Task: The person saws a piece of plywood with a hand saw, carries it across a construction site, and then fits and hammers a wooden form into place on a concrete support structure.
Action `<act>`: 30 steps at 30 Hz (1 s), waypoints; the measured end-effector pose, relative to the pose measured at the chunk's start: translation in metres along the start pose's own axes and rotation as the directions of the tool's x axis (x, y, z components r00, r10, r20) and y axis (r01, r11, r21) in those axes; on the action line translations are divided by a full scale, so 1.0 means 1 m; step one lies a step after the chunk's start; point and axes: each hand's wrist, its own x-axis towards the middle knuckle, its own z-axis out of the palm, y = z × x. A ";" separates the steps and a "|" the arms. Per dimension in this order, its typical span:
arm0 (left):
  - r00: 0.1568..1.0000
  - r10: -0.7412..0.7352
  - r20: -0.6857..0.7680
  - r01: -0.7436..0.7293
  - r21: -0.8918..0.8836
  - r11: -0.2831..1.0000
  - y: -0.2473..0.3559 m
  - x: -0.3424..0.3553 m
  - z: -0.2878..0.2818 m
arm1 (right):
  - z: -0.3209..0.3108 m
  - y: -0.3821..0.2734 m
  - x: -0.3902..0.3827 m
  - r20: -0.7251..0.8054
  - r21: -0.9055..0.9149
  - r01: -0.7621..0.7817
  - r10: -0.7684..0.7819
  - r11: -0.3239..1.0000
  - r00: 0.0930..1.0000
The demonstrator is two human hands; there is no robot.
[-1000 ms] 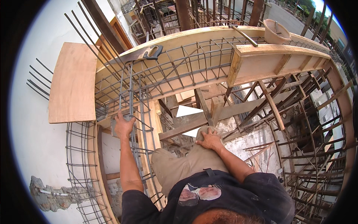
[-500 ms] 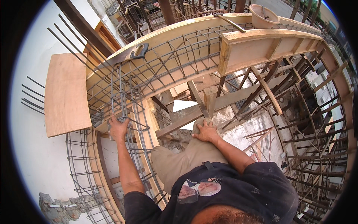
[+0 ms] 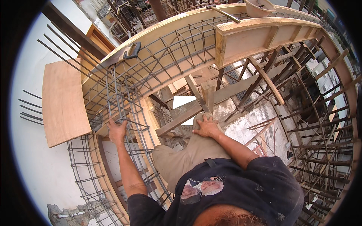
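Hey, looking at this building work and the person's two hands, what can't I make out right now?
All in the head view:
- Left hand: its own back hides the palm, so its grip on the rebar cage is unclear.
- Right hand: its back hides the palm over the trousers.
- Feet: hidden beneath the trousers and dark shirt.
- Bucket: cut off by the top edge.

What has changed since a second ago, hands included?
The view has turned: the scene slid left, its right side rising. No new grip or release shows. The left hand is still at the rebar cage, the right hand still spread on the right leg. Handsaw, hammer and plywood sheet lie as before.
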 end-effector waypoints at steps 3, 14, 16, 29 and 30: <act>1.000 0.011 -0.014 -0.011 0.004 1.000 -0.001 0.000 -0.001 | 0.001 0.000 0.000 -0.024 0.013 0.029 -0.029 0.999 0.999; 1.000 -0.003 -0.019 0.002 -0.012 1.000 0.008 -0.008 -0.010 | -0.006 -0.001 -0.004 -0.002 0.006 0.025 -0.025 1.000 1.000; 1.000 -0.002 -0.023 0.002 -0.017 1.000 0.007 -0.008 -0.009 | -0.005 -0.002 -0.003 -0.001 0.005 0.024 -0.024 1.000 1.000; 0.999 0.011 -0.048 -0.010 0.021 1.000 0.003 -0.003 -0.005 | -0.005 -0.001 0.000 -0.036 0.006 0.032 -0.032 0.999 0.999; 0.999 0.008 -0.052 -0.007 0.018 1.000 0.002 -0.002 -0.005 | -0.005 -0.001 0.000 -0.040 0.002 0.036 -0.035 0.999 0.999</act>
